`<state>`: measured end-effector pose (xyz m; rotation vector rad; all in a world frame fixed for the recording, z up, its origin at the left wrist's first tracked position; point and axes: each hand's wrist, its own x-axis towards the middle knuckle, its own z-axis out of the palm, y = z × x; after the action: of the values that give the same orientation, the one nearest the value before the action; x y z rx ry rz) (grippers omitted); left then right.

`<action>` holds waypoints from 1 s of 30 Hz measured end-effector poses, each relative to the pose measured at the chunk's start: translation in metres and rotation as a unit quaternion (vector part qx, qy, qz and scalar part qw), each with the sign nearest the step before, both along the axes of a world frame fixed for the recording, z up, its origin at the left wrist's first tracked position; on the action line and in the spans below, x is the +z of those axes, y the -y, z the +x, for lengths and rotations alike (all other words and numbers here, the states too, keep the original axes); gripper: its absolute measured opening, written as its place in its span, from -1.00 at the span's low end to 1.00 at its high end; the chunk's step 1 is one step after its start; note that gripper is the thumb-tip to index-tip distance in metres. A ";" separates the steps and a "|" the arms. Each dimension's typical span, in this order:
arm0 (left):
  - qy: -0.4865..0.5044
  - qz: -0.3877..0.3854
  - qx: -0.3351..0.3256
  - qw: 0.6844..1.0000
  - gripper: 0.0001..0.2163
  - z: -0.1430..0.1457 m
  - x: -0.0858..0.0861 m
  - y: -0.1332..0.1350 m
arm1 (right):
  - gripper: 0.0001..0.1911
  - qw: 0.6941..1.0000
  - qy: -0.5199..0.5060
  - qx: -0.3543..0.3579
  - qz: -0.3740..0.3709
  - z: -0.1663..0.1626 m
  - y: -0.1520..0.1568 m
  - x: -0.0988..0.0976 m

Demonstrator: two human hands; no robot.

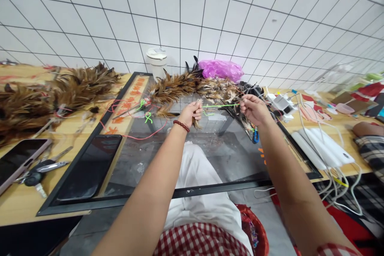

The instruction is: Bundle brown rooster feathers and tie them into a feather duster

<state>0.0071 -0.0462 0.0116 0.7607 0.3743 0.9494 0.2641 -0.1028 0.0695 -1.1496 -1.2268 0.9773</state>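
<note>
Above the glass tabletop, my left hand point(191, 115) is closed round a small bunch of brown feathers point(196, 124), whose tips poke out below the fingers. A bright green string point(222, 106) runs taut from it to my right hand point(255, 109), which pinches the other end. Just beyond both hands lie a brown feather bundle point(175, 88) and a heap of loose feathers point(220, 89). Below my right hand is a small tool with blue handles point(255, 136). Short green string pieces point(148, 117) and a red cord point(144, 139) rest to the left.
A white lidded cup point(157, 63) and a pink plastic bag point(221, 69) stand by the tiled wall. On the left are more feather bundles point(87, 84), a black phone point(91, 168) and keys point(34, 178). White devices with cables point(322, 148) lie right, near another person's arm point(369, 129).
</note>
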 end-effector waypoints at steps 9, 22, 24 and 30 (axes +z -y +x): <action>0.067 -0.061 0.031 0.995 -0.78 -0.006 0.010 0.004 | -0.78 0.865 0.493 -0.096 -0.015 -0.014 0.000 -0.014; 0.054 -0.041 0.127 0.990 -0.72 -0.015 0.014 0.006 | -0.83 0.768 0.638 -0.035 -0.037 -0.029 -0.013 -0.025; 0.067 -0.042 0.107 0.991 -0.73 -0.015 0.013 0.005 | -0.81 0.748 0.646 -0.136 -0.071 0.012 -0.003 -0.010; 0.055 -0.037 0.012 0.998 -0.77 -0.008 0.012 0.005 | -0.75 0.880 0.448 -0.158 0.018 -0.007 -0.003 -0.007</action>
<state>-0.0013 -0.0509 0.0233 0.6350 0.3208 0.9911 0.2569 -0.1001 0.0622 -1.7932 -1.6727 0.1262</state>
